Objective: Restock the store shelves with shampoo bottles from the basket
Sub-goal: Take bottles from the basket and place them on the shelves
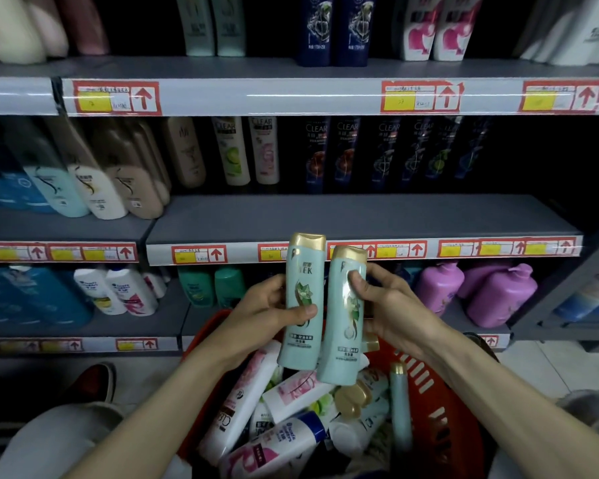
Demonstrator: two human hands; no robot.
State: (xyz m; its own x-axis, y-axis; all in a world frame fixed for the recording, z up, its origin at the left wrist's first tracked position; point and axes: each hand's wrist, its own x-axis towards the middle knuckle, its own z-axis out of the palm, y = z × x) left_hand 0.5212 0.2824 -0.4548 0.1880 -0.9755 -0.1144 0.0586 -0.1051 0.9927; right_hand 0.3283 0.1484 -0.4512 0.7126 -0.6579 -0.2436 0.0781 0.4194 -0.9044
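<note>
Two gold-capped mint bottles are hovering upright above the red basket (440, 406): the left hand (267, 307) is curling its fingers round the left bottle (302, 271), the right hand (391, 305) is clamping thumb and fingers on the right bottle (343, 354). Hands and bottles are hiding most of the basket's far rim. Price tags (199, 254) along the grey shelf's (325, 216) front edge are showing too blurred to read.

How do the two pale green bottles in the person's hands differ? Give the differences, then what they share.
The left bottle is held higher than the right bottle. The thumb of the left hand crosses the left bottle just below its middle. The thumb of the right hand presses the right bottle near its top. Both are pale green with gold caps, held cap up over the red basket.
</note>
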